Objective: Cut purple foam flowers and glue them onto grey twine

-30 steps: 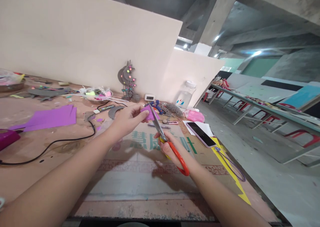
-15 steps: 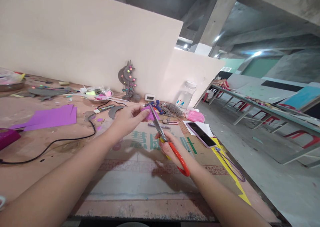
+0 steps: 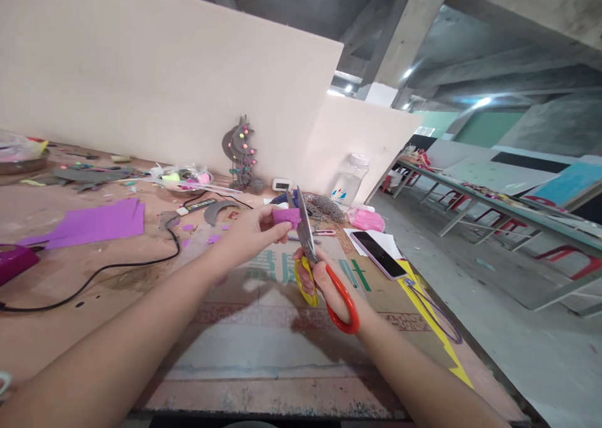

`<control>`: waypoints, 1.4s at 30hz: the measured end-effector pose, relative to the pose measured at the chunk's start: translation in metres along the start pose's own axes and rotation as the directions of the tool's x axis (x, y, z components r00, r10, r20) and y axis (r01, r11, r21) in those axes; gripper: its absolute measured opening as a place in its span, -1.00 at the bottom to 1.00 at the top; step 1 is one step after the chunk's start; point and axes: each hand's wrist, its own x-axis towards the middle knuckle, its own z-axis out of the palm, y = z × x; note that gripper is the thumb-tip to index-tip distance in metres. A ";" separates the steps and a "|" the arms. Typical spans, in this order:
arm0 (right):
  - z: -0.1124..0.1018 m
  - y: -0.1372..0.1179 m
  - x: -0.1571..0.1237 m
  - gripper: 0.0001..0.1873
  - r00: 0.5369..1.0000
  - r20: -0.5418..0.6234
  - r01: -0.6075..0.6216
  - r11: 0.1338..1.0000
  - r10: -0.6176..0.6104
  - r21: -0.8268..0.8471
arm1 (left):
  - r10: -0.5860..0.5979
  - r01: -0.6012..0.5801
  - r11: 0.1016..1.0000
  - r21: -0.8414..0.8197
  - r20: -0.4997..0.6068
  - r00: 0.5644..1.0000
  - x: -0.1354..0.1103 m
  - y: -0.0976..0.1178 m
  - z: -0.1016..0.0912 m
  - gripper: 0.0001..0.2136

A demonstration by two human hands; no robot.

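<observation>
Between the thumb and fingers of my left hand [image 3: 266,227] is a small piece of purple felt or paper [image 3: 286,217]; which material I cannot tell. My right hand [image 3: 324,277] is wrapped round scissors [image 3: 305,230] with one red and one yellow handle. Their blades point up and away, a little apart, right at the right edge of the purple piece. Below both hands lies a printed cardboard sheet [image 3: 226,346]. Small purple scraps [image 3: 214,238] are scattered left of my left hand.
A larger purple sheet [image 3: 101,224] lies at left, near a black cable [image 3: 136,263]. Behind my hands are grey yarn [image 3: 327,207], a small clock [image 3: 282,184] and a clear bottle [image 3: 350,180]. A phone [image 3: 377,252] lies at right. A beaded grey moon ornament [image 3: 242,152] stands against the board.
The scissors have turned more upright and their yellow handle has swung out from the red one. My left hand has moved slightly right and lower with the purple piece.
</observation>
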 end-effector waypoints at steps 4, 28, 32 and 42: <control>-0.001 0.002 0.000 -0.48 1.000 -0.001 -0.001 1.000 0.001 0.020 | 0.037 -0.034 0.998 0.058 -0.048 0.998 -0.001 0.002 -0.002 -0.71; -0.002 -0.003 -0.001 -0.44 0.996 0.015 -0.088 0.996 0.088 0.002 | 0.050 -0.055 0.990 0.129 0.044 0.998 0.000 0.002 -0.002 -0.71; -0.001 -0.001 -0.002 -0.50 0.998 -0.003 -0.059 0.998 0.059 0.010 | 0.050 -0.054 0.991 0.122 0.040 0.998 0.000 0.002 -0.001 -0.70; 0.002 0.001 -0.001 -0.51 0.996 -0.052 -0.073 0.997 0.074 0.024 | 0.026 -0.028 0.995 0.098 0.022 0.999 -0.001 0.000 0.001 -0.71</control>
